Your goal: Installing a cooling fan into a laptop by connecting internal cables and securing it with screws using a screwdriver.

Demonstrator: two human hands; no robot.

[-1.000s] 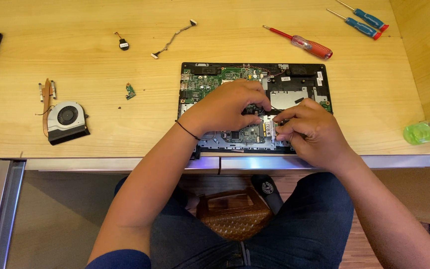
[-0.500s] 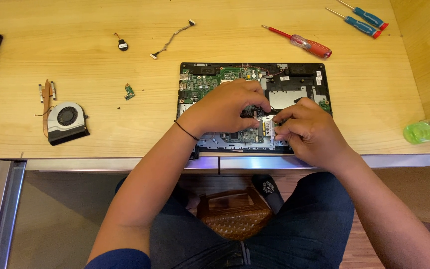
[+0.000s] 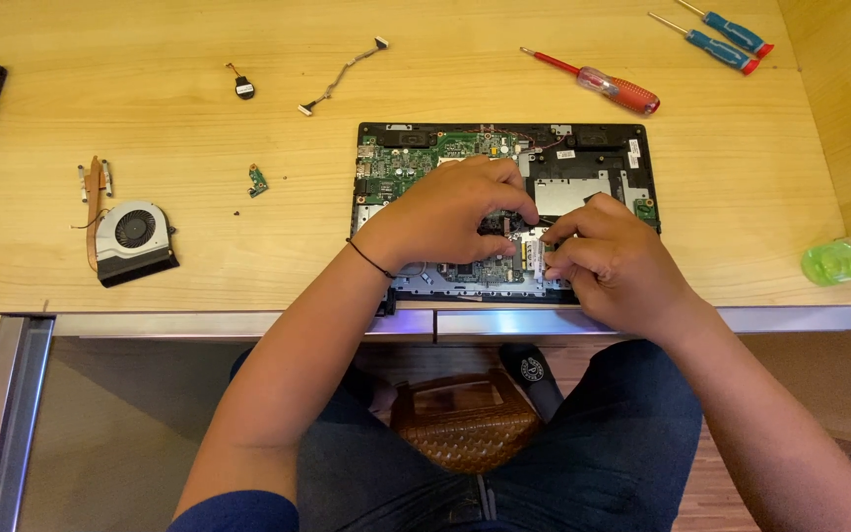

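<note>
Near the front edge of the light wooden table (image 3: 199, 118), right of the middle, lies an opened black laptop base with a green circuit board (image 3: 425, 163) showing inside. Both hands work over its lower middle part. The left hand (image 3: 450, 212) rests on the board with fingers curled down, the fingertips pressing at a small dark part; I cannot tell if it grips something. The right hand (image 3: 608, 261) is just beside it, almost touching, with thumb and forefinger pinched together on a small silver metal piece (image 3: 529, 246) of the board.

Toward the left edge of the table rests a grey cooling fan with a copper heat pipe (image 3: 130, 236), and between it and the laptop lies a tiny green circuit piece (image 3: 258, 180). Near the back edge lie a small round black battery with a wire (image 3: 243, 87) and a thin grey ribbon cable (image 3: 342, 74). At the back right are a red-handled screwdriver (image 3: 608, 87) and two blue-handled screwdrivers (image 3: 721, 39). A green translucent object (image 3: 829, 264) sits at the right edge.
</note>
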